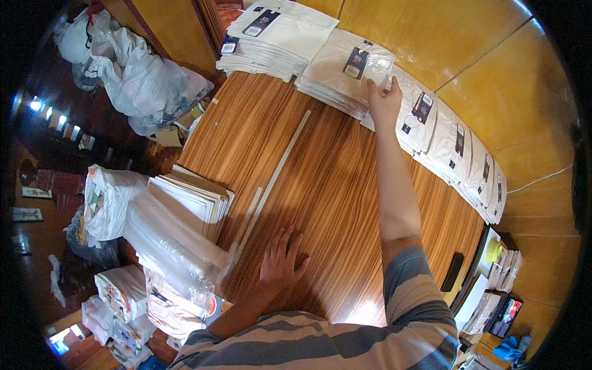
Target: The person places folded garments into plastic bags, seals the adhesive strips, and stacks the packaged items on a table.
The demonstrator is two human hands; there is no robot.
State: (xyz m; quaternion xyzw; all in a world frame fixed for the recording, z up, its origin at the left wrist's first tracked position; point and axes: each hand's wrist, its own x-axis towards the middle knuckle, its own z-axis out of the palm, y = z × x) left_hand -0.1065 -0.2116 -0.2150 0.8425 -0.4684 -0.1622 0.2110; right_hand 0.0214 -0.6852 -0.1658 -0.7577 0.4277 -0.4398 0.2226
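Observation:
My right hand (pixel 385 102) reaches to the far side of the table and grips the right edge of a folded white garment in a clear plastic bag (pixel 336 57), with a dark tag on it. This garment tops a stack of similar ones; the fingertips are partly hidden against the plastic. My left hand (pixel 282 258) lies flat on the wooden table (pixel 327 179), fingers spread, holding nothing. Left of the gripped stack stands a taller stack of folded white garments (pixel 290 31). To its right, more tagged white garments (pixel 422 108) line the table's curved edge.
A pile of white boards (pixel 188 200) and clear plastic sleeves (pixel 166 234) sit at the table's left edge. Pale strips (pixel 280 160) lie along the tabletop. A black oblong object (pixel 452 272) rests at the right. Large white sacks (pixel 132 74) stand beyond the left edge.

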